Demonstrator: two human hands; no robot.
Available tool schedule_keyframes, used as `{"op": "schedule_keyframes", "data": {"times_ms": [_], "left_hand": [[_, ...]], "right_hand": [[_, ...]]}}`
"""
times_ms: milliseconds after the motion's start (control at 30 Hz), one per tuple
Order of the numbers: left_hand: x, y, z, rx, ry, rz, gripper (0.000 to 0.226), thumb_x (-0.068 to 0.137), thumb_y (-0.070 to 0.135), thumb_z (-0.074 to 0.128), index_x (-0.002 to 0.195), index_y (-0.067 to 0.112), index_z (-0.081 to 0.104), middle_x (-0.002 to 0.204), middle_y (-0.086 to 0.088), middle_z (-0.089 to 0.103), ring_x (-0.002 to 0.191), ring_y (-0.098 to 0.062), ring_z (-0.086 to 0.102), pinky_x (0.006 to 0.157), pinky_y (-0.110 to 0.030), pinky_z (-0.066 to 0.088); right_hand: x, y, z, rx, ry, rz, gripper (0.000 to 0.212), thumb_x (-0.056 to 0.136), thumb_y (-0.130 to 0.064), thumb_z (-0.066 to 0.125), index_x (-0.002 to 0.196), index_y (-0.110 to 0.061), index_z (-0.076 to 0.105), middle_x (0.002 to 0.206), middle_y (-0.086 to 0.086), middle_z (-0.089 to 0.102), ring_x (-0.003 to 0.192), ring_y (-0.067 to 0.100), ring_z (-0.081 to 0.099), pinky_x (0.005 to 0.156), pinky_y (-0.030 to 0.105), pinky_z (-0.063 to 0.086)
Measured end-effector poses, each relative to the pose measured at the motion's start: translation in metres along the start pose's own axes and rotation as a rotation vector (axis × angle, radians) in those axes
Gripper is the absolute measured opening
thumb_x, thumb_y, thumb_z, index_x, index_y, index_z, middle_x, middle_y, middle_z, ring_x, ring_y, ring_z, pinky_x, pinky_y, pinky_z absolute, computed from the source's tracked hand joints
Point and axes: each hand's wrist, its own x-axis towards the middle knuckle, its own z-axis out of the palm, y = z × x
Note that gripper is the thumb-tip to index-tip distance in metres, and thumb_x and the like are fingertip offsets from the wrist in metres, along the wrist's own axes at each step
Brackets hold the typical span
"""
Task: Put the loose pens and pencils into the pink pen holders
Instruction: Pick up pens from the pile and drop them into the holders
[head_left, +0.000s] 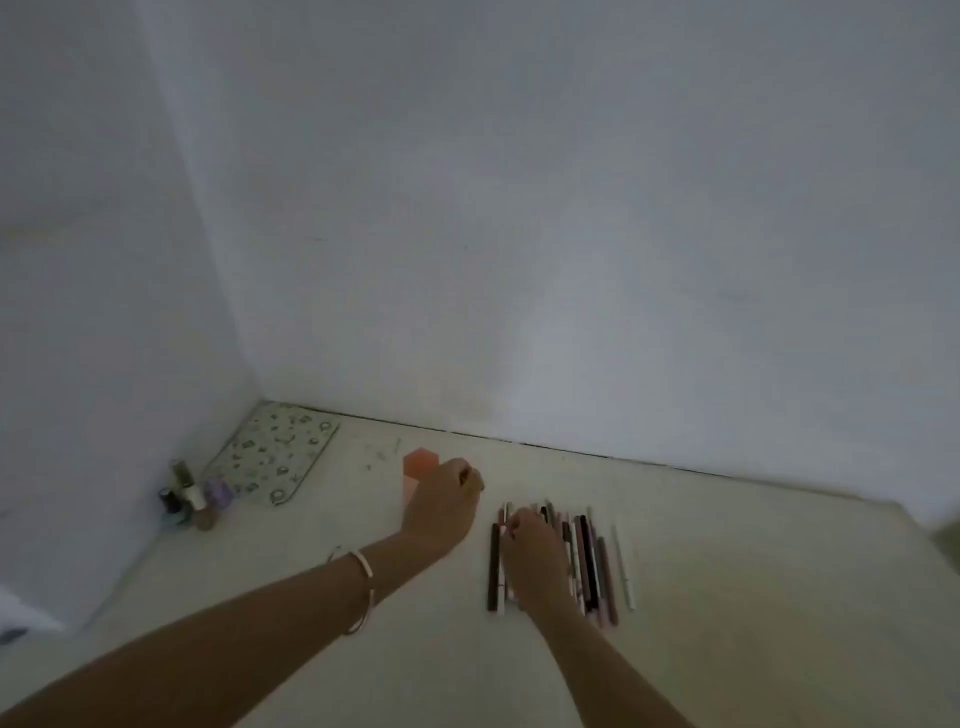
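As all the pens and pencils (589, 561) that I can see lie loose on the table (727, 597), side by side in one neat row, the task looks to be at its very beginning. One pink pen holder (415, 463) stands upright further back and to the left of the row, near it but apart from it. I see no pen that sticks out of its top, though the picture is blurred and the left hand (441, 501) covers its right side. The task speaks of several holders, but only this one shows here. The left hand is against the holder with its fingers curled, and I cannot tell if it grips the holder or only rests beside it. The right hand (532, 556) lies on the left part of the row, its fingertips bent down near the far ends of the pens; whether it pinches one I cannot tell either. In my judgement the step in hand is a first pick from the row, with the left hand there to steady the holder. So nothing is visibly done, and the whole row is left to move
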Motion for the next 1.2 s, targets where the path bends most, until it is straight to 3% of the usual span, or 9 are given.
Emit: {"op": "schedule_keyframes", "data": {"times_ms": [100,200,433,700,767,867,933,1100,1200], "left_hand": [[0.011,-0.013,0.001,0.031,-0.005,0.033,0.032,0.098,0.012,0.044,0.068,0.020,0.047,0.072,0.006,0.048,0.055,-0.003,0.049,0.052,-0.013,0.045],[0.019,-0.023,0.001,-0.001,-0.031,-0.013,0.036,0.101,0.016,0.040,0.067,0.023,0.048,0.061,0.008,0.048,0.039,0.004,0.048,0.040,-0.007,0.035],[0.020,-0.036,0.000,-0.006,-0.136,-0.044,0.028,0.099,0.018,0.040,0.077,0.015,0.057,0.069,-0.001,0.061,0.058,-0.010,0.057,0.057,-0.020,0.047],[0.013,-0.039,0.009,-0.146,-0.233,-0.137,0.022,0.099,0.007,0.042,0.081,0.005,0.053,0.068,-0.006,0.057,0.047,-0.004,0.054,0.045,-0.013,0.043],[0.013,-0.041,0.020,-0.071,-0.266,-0.143,0.020,0.099,0.012,0.042,0.085,0.006,0.056,0.070,-0.005,0.061,0.054,-0.008,0.060,0.050,-0.019,0.049],[0.017,-0.048,0.047,0.111,-0.284,-0.140,0.023,0.098,0.017,0.043,0.100,0.003,0.062,0.093,-0.013,0.069,0.084,-0.026,0.068,0.077,-0.035,0.057],[0.018,-0.052,0.069,0.247,-0.317,-0.105,0.022,0.097,0.010,0.044,0.109,0.003,0.061,0.109,-0.013,0.066,0.099,-0.025,0.064,0.087,-0.031,0.052],[0.017,-0.062,0.105,0.412,-0.309,-0.139,0.023,0.097,0.009,0.041,0.114,0.004,0.057,0.121,-0.010,0.060,0.110,-0.023,0.058,0.086,-0.024,0.045],[0.018,-0.065,0.118,0.448,-0.308,-0.166,0.023,0.098,0.013,0.046,0.118,0.006,0.054,0.123,-0.009,0.059,0.111,-0.023,0.060,0.089,-0.027,0.047]], "right_hand": [[0.009,0.003,0.031,-0.130,-0.092,0.069,0.024,0.099,-0.018,0.041,0.112,-0.010,0.060,0.110,0.003,0.065,0.100,0.017,0.064,0.072,0.021,0.049],[0.013,0.002,0.054,-0.234,-0.143,0.132,0.027,0.099,-0.030,0.049,0.116,-0.013,0.061,0.113,0.001,0.065,0.102,0.017,0.065,0.079,0.026,0.052],[0.018,0.013,0.087,-0.384,-0.143,0.137,0.020,0.097,-0.022,0.053,0.111,-0.014,0.065,0.105,0.000,0.068,0.094,0.015,0.066,0.075,0.025,0.053],[0.019,0.008,0.077,-0.107,-0.053,0.252,0.013,0.089,-0.030,0.058,0.090,-0.019,0.064,0.075,-0.009,0.061,0.057,0.004,0.052,0.050,0.017,0.042],[0.030,0.008,0.056,0.033,0.038,0.274,0.019,0.087,-0.036,0.060,0.080,-0.018,0.060,0.066,-0.009,0.057,0.051,0.003,0.050,0.044,0.018,0.038],[0.050,0.008,0.014,0.202,0.160,0.246,0.020,0.085,-0.034,0.062,0.076,-0.017,0.057,0.063,-0.007,0.059,0.049,0.005,0.052,0.043,0.019,0.034],[0.061,0.007,-0.012,0.289,0.225,0.209,0.016,0.083,-0.029,0.064,0.077,-0.016,0.057,0.061,-0.008,0.059,0.048,0.005,0.053,0.041,0.018,0.034],[0.073,0.004,-0.045,0.448,0.239,0.143,0.013,0.082,-0.028,0.064,0.080,-0.015,0.063,0.068,-0.001,0.065,0.058,0.015,0.061,0.055,0.030,0.051],[0.071,0.006,-0.049,0.496,0.245,0.116,0.012,0.083,-0.024,0.064,0.079,-0.013,0.062,0.065,-0.001,0.063,0.054,0.014,0.057,0.052,0.026,0.045]]}}
